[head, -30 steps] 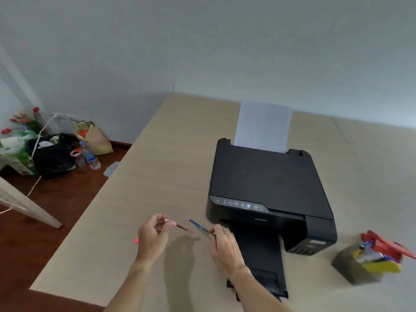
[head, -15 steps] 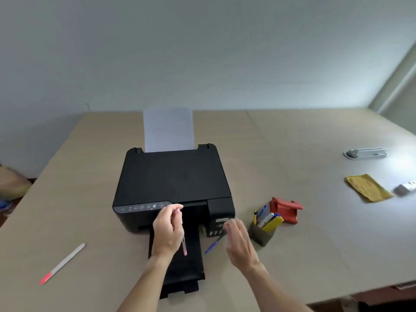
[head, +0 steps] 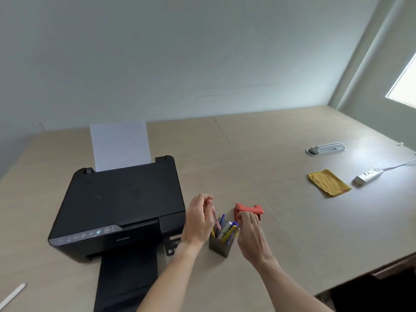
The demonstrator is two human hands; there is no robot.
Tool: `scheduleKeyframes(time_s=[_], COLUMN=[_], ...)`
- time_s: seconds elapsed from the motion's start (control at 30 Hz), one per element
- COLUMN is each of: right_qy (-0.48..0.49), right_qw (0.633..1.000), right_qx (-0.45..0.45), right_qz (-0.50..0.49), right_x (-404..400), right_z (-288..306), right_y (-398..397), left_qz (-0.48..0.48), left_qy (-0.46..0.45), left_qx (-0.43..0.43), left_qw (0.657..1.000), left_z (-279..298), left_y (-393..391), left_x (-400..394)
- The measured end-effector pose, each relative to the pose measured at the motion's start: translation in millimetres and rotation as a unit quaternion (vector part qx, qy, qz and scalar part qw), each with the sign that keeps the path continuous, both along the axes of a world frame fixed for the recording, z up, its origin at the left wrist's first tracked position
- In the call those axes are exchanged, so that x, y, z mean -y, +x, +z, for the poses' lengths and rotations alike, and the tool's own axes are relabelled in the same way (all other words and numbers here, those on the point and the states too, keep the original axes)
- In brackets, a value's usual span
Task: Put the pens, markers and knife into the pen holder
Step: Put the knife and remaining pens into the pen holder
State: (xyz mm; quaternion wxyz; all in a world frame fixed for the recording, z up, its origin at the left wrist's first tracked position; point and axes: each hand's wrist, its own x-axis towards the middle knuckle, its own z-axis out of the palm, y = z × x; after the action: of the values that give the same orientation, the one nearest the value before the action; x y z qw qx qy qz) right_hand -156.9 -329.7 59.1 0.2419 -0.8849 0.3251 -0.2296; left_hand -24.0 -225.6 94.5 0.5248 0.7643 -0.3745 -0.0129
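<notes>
A grey pen holder [head: 219,246] stands on the table just right of the printer, with several pens, a white marker [head: 225,230] and a yellow knife [head: 229,234] sticking out. My left hand [head: 199,219] pinches a pink pen [head: 215,218] whose lower end dips into the holder's left side. My right hand [head: 251,235] is at the holder's right rim, fingers closed on a blue pen [head: 234,225] that reaches into the holder. A white pen with a pink tip [head: 13,293] lies on the table at the far lower left.
A black printer [head: 121,206] with a paper sheet [head: 120,145] and an extended tray fills the left. A red object [head: 248,209] sits just behind the holder. A yellow cloth [head: 328,182], a power strip [head: 369,175] and a grey device [head: 326,148] lie far right.
Both hands have carried their pens rightward from the printer's front to the pen holder, and the pens now dip into it. The view has turned right.
</notes>
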Motion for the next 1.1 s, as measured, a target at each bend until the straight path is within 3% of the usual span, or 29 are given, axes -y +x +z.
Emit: scheduleKeyframes(time_s=[0.3,0.7,0.93,1.1], right_qy=[0.058,0.129,0.132,0.105], right_qw=[0.998,0.983,0.975,0.972], right_qx=[-0.022,-0.11,-0.173,-0.209], right_qz=[0.025,-0.068,-0.049,-0.013], right_x=[-5.5,-32.2,-72.5,-114.6], right_z=[-31.3,-63.9,-68.7,-64.0], right_y=[-8.3,-41.2,-21.4,15.3], left_qz=[-0.026,-0.097,-0.1,-0.062], left_qy=[0.119,0.153,0.116,0.167], left_qx=[0.0,-0.006,0.004,-0.007], left_qw=[0.993,0.983,0.988,0.984], left_z=[-40.8,-69.0,-76.3,-84.1], left_y=[-9.7,-21.1,-12.1,25.6], left_x=[6.3,-6.9,-72.6,-161.8])
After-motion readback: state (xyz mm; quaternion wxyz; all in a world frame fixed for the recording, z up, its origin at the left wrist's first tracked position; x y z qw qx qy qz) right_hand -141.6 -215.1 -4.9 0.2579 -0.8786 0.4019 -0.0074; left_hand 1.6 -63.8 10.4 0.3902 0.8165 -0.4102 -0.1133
